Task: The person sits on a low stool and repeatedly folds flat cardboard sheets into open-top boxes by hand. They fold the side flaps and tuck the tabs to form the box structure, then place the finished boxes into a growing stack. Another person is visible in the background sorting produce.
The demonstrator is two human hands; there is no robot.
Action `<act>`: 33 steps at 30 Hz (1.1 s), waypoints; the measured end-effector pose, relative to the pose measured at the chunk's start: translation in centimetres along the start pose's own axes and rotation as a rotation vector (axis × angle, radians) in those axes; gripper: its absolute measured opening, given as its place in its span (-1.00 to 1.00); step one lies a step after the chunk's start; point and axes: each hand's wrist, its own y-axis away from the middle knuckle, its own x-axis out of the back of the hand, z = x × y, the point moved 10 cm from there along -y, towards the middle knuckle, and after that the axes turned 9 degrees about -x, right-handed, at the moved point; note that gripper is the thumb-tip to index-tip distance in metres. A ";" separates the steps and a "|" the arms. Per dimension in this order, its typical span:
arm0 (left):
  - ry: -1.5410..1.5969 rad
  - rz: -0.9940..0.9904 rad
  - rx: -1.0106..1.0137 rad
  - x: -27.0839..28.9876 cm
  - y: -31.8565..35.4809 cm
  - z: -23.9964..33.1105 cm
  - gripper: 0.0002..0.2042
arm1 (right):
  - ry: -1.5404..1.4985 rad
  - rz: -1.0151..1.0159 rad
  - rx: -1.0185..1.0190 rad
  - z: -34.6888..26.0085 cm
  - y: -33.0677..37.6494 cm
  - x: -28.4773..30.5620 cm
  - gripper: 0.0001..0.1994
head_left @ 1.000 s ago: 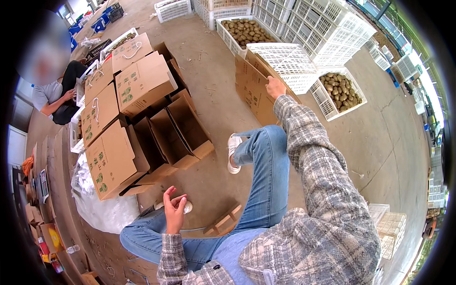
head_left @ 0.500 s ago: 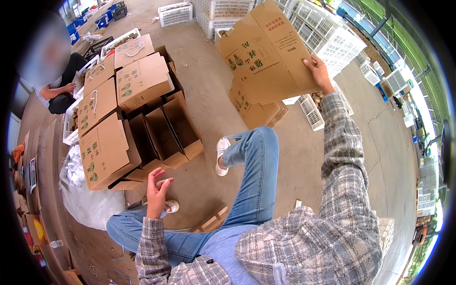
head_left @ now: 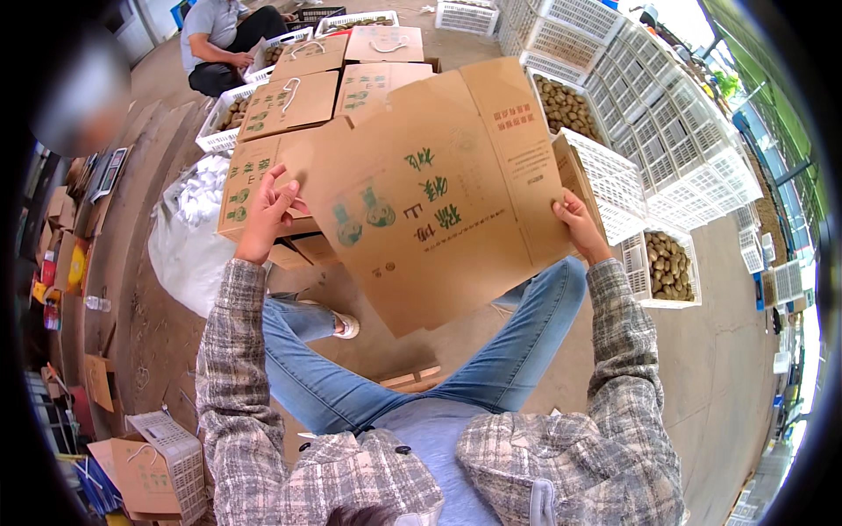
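Note:
A flat, unfolded brown cardboard box [head_left: 474,228] with green print hangs tilted in front of me, above my knees. On its right edge, my right hand [head_left: 582,226] is closed, with the thumb on the near face. At the opposite edge is my left hand [head_left: 270,215], its fingers apart and partly curled. Whether those fingertips touch the cardboard I cannot tell. Behind the sheet, at the left, stand closed printed boxes [head_left: 294,101] with white cord handles. The sheet covers most of the open boxes next to them.
A white crate of brown round produce [head_left: 668,267] lies right of my knee, near stacked white crates [head_left: 671,131]. A white sack [head_left: 180,250] lies at the left. Beyond the boxes a person [head_left: 215,48] sits beside produce crates. Another cardboard box [head_left: 145,473] is at the lower left.
My right hand has brought the flat cardboard box down and nearer, in front of my body. My left hand has risen to its left edge. The view has turned to the left.

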 end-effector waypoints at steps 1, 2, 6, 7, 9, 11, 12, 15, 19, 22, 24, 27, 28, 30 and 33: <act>0.109 0.079 -0.031 1.3 0.6 -0.7 -0.47 | -0.021 -0.030 -0.038 1.7 -0.8 -1.2 -0.61; 0.217 0.156 -0.053 1.6 1.7 -0.9 -0.50 | 0.062 -0.054 -0.086 3.4 -1.6 -2.6 -0.60; 0.269 0.093 0.019 3.0 5.0 -4.1 -0.66 | 0.276 -0.077 -0.126 6.7 -3.1 -6.1 -0.54; 0.234 0.009 0.038 2.2 5.6 -5.0 -0.68 | 0.306 -0.060 -0.098 6.3 -3.9 -5.9 -0.53; 0.114 -0.113 -0.005 -0.3 6.6 -5.3 -0.75 | 0.310 0.062 0.072 3.1 -4.9 -6.3 -0.52; -0.021 -0.255 -0.064 -2.7 7.7 -6.1 -0.76 | 0.639 0.000 0.222 -1.5 -4.6 -11.2 -0.54; -0.041 -0.288 -0.084 -4.2 7.8 -6.2 -0.78 | 0.805 -0.031 0.298 -2.3 -4.2 -13.3 -0.56; 0.050 -0.265 -0.016 -5.9 7.0 -8.2 -0.79 | 0.990 -0.322 0.304 1.2 -4.2 -18.3 -0.64; 0.004 -0.224 -0.096 -5.8 6.7 -8.8 -0.81 | 1.140 -0.427 0.082 6.2 -4.3 -20.2 -0.76; -0.068 0.032 -0.050 -4.1 6.7 -10.6 -0.73 | 1.195 -0.483 0.112 7.4 -3.6 -21.9 -0.76; -0.653 0.142 -0.389 -5.9 6.9 -4.1 -0.58 | 1.231 -0.485 0.096 8.9 -3.1 -21.9 -0.76; -0.993 -0.070 -0.602 -10.6 8.0 -2.3 -0.38 | 1.139 -0.453 0.142 9.3 -2.3 -23.0 -0.77; -1.033 -0.177 -0.628 -12.4 8.4 -3.5 -0.39 | 1.144 -0.454 0.139 9.8 -2.1 -22.9 -0.77; -1.074 -0.293 -0.634 -14.0 8.9 -5.8 -0.39 | 1.155 -0.450 0.139 10.5 -2.3 -22.7 -0.78; -1.073 -0.254 -0.608 -14.9 10.0 -8.0 -0.39 | 1.238 -0.384 0.111 12.3 -3.0 -21.7 -0.77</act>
